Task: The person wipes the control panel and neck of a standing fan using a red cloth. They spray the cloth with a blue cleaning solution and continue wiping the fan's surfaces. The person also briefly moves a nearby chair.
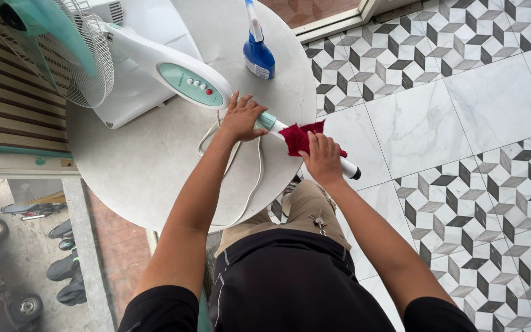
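Both hands work on a fan lying across the round desk point(130, 178). Left hand point(241, 117) curls down over the fan pole point(281, 127) near its teal collar, fingers wrapped and pressing it steady. Right hand point(322, 158) is closed on a dark red cloth point(299, 138), bunching it around the pole farther toward the free end, which sticks out past the desk edge over the floor.

Going by size: the patterned tile floor point(450, 123) fills the right side; the desk carries everything else. The fan point(155, 67) lies tilted, its wire cage point(87, 55) and green blades at the upper left, the white neck with its teal button panel point(192, 84) running down toward the left hand. A white cord point(254, 178) loops on the desk beneath the left forearm.

As a judgement, the wiping is somewhere in the middle: the cloth sits on the pole, while the cage and neck show no cloth on them, and how clean any part is cannot be told.

A blue spray bottle point(258, 52) stands upright at the far side of the desk, well apart from both hands; its body is opaque, so the fill level is hidden.
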